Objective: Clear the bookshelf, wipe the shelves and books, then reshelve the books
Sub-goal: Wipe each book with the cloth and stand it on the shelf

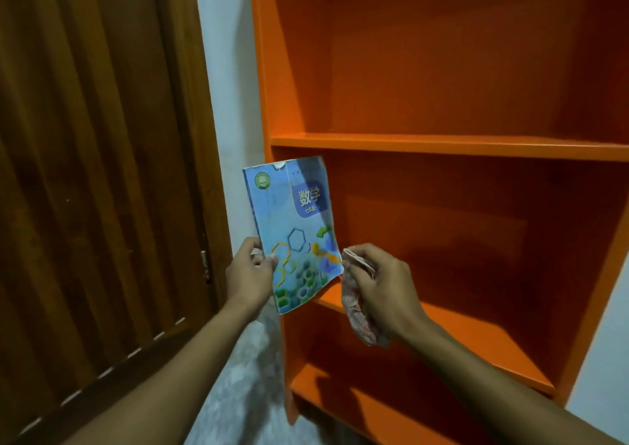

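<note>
An orange bookshelf fills the right half of the view, and all of its visible shelves are bare. My left hand holds a blue paperback book upright by its lower left edge, in front of the shelf's left side panel. The cover shows hexagon shapes and a worn top corner. My right hand is closed around a crumpled pink-and-white cloth, which touches the book's lower right corner.
A dark brown wooden door stands at the left, separated from the shelf by a strip of pale wall. Light speckled floor shows between my forearms.
</note>
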